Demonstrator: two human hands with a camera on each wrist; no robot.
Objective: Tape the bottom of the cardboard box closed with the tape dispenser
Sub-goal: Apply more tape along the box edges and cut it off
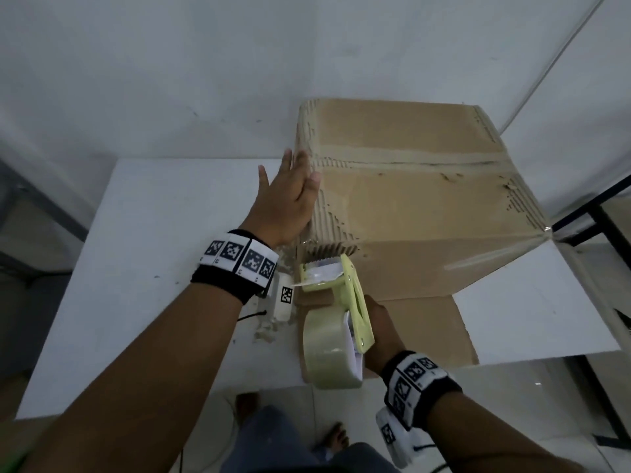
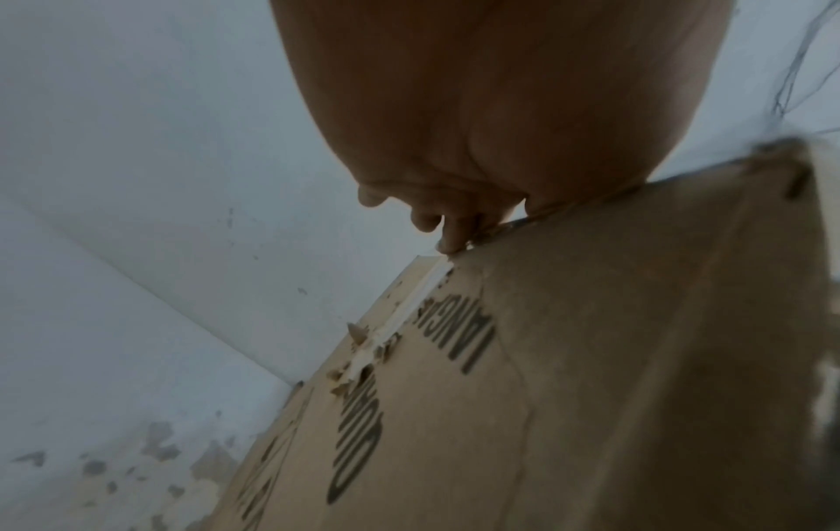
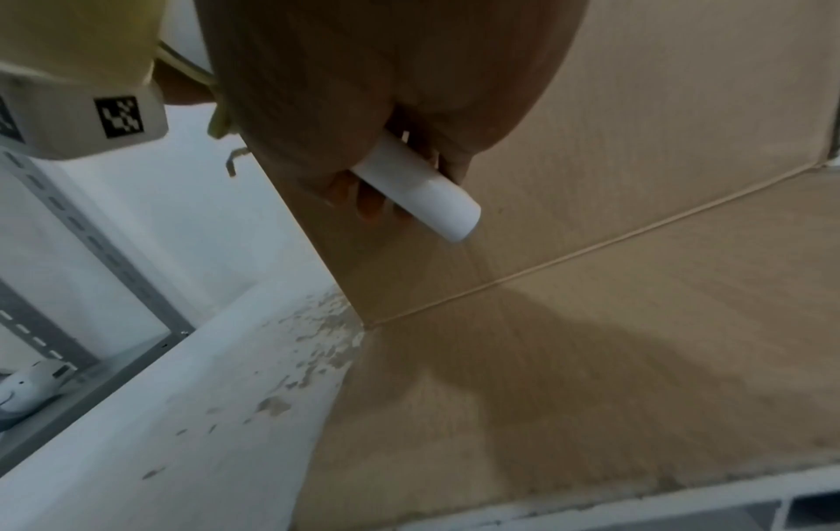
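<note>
Tape dispenser (handle hidden) — right hand, box

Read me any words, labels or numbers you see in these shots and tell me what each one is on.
"LANGSA": dark print, seen upside down, on the side of the cardboard box; the word may run on past a tear.
A second, larger dark word below it on the same side: too blurred and skewed to read.
Black-and-white square code markers, no letters: on the wristbands and wrist camera housings.
Tape dispenser: no readable text.

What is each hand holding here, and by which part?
The right hand grips the tape dispenser by its white handle. The left hand holds nothing; it lies flat against the cardboard box.
</note>
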